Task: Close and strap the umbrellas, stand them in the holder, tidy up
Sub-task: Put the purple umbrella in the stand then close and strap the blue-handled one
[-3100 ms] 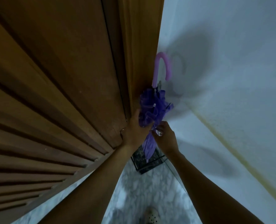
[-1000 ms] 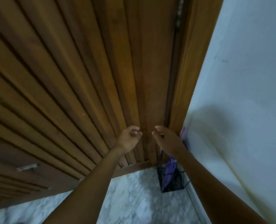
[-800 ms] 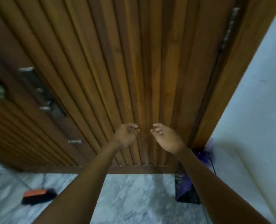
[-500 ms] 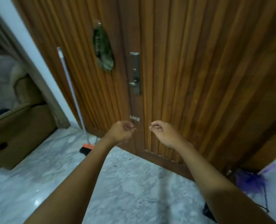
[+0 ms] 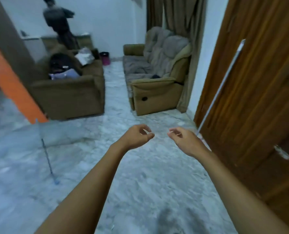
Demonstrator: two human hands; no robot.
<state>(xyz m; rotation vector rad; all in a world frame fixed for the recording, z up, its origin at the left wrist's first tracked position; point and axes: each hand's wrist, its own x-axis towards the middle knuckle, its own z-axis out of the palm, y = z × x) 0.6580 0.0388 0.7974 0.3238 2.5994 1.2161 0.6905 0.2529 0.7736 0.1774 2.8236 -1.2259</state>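
Note:
An open umbrella lies on the marble floor at the left, with an orange panel (image 5: 13, 85) and a clear panel. Its thin metal shaft (image 5: 46, 157) ends in a pale blue handle (image 5: 56, 182) that points toward me. My left hand (image 5: 137, 137) and my right hand (image 5: 186, 142) hover side by side over the floor in the middle of the view. Both are loosely curled with nothing in them, well to the right of the umbrella. The purple umbrella and the wire holder are out of view.
A wooden door (image 5: 258, 98) fills the right side, with a white broom pole (image 5: 225, 81) leaning on it. Two brown sofas (image 5: 69, 92) (image 5: 157, 75) stand ahead, and a person (image 5: 59, 19) stands at the back left. Marble floor (image 5: 140, 183) stretches between me and the sofas.
The purple umbrella went into the holder and both hands let go. My view then swung left from the door corner into the room, bringing the open umbrella on the floor into sight.

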